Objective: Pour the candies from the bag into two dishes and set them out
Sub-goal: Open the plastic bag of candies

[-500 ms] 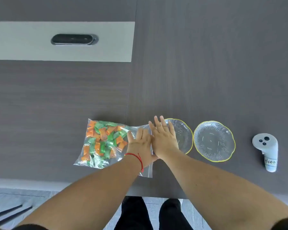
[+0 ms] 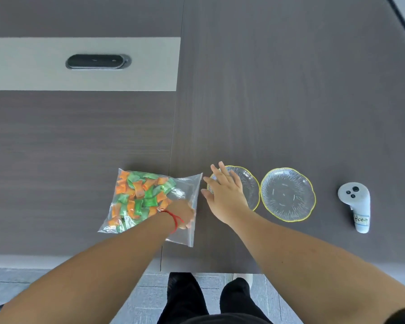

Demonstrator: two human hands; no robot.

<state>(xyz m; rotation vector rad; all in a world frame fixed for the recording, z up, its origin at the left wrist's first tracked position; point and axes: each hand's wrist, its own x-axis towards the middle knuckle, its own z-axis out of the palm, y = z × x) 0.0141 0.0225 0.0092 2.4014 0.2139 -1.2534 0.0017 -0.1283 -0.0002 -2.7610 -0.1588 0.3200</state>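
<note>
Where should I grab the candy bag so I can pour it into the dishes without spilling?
Probably the clear, empty strip of the bag along its right edge, nearest the dishes. The candies are bunched at the left, so that flat end pinches easily. Come from the right, above.

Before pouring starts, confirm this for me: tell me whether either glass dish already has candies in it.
No. Both the left dish and the right dish show only bare clear glass, while the candies all sit inside the bag.
</note>
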